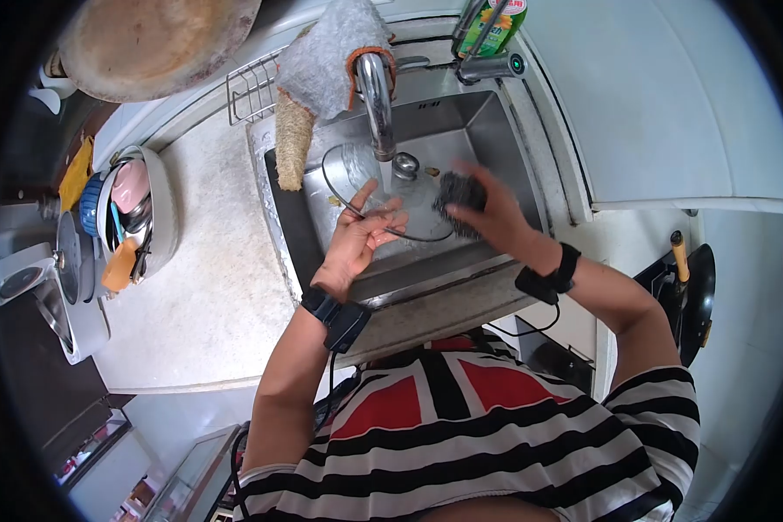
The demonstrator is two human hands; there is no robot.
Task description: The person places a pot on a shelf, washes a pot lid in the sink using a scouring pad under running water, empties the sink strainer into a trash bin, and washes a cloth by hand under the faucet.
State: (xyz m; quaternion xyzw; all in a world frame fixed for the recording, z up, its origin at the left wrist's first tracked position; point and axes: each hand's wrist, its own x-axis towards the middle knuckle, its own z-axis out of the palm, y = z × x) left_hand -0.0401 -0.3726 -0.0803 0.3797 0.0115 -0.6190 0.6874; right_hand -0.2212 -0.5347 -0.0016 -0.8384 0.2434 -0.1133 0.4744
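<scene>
Nearest me is my striped shirt [448, 418], with a black band on each wrist beyond it. My left hand [357, 237] grips the dark rim of a clear lid [357, 170], fingers partly spread, and the lid sits tilted inside the steel sink [317, 217]. My right hand [496, 213] is closed around a dark scouring pad [461, 204], slightly blurred, at the lid's right side. A shiny round knob [404, 165] shows near the lid's middle. Over it hangs the metal faucet [376, 104], water falling from its spout. A pale cloth [335, 61] drapes by the faucet, and a rough loofah [293, 143] hangs over the sink's left edge. Farther back, behind the sink, stands a green bottle [493, 30], partly hidden by a second metal fixture [491, 68].
</scene>
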